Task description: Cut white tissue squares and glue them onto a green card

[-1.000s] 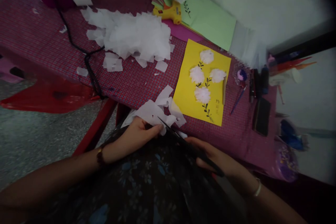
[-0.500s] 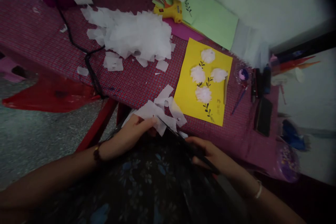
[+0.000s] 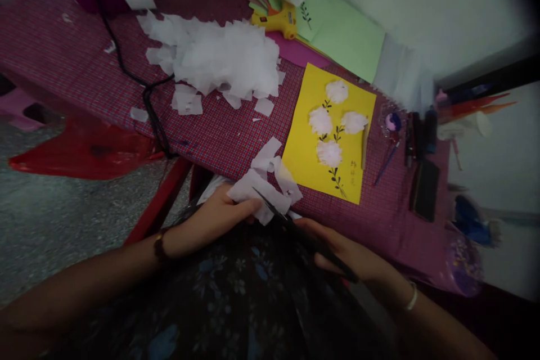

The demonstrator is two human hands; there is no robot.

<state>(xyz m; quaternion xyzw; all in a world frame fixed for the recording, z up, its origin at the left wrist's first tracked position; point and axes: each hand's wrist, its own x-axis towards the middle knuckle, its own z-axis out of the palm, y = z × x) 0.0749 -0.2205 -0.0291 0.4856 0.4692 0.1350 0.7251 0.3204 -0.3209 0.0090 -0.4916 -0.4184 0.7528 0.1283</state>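
Note:
Between the thumb and fingers of my left hand is a white sheet of tissue paper, held at the table's front edge above my lap. My right hand is closed around a pair of dark scissors. Their pointed blades reach left across the paper, close to my left thumb. More cut paper scraps lie just beyond, partly over a yellow card. That card bears several white paper flowers with drawn dark stems and leaves.
A heap of white paper pieces covers the checked tablecloth. A black cable runs left of it. Behind are a yellow glue gun and green sheets. A paintbrush and a dark phone-like object lie right.
My left thumb has shifted slightly right and down on the paper, and the paper's near part has tilted. The scissors stay over the paper. The whole view has moved a little.

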